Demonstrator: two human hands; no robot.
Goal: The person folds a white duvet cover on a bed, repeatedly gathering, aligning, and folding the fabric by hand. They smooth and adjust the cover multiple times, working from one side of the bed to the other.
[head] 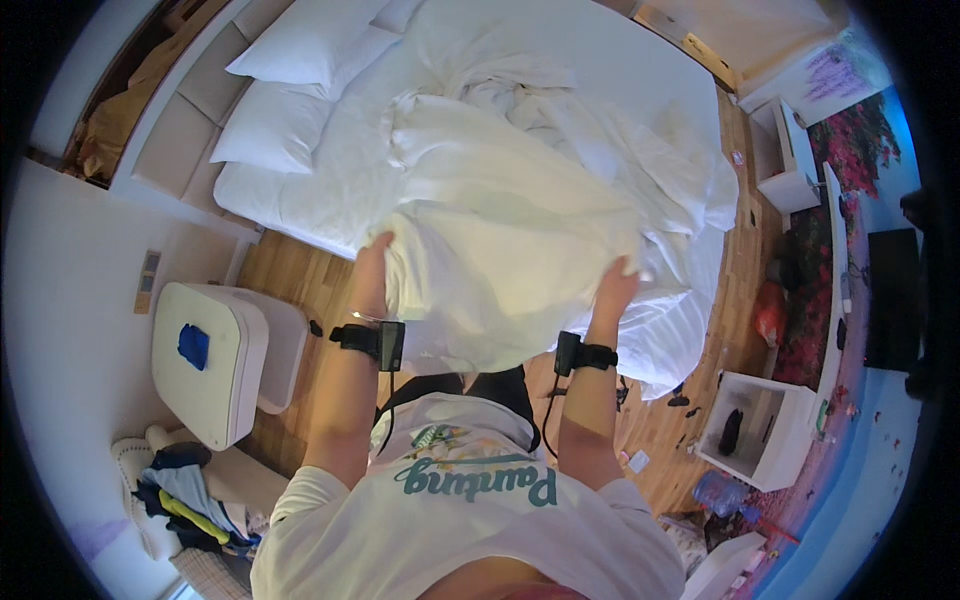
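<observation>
A large white duvet stretches between my two hands, its near part hanging down in front of my body and the rest lying rumpled across the bed. My left hand grips the duvet at its left side, beside the mattress edge. On the other side my right hand is closed on the duvet's right part, lower in the view. The fingers of both hands are partly hidden in the cloth. Under the duvet lies a white sheet on the mattress. White pillows rest against the padded headboard.
At left stands a white bedside table with a blue item on it. A chair holds piled clothes. To the right are an open white cabinet, a red bag, a large water bottle and small dark items on the wooden floor.
</observation>
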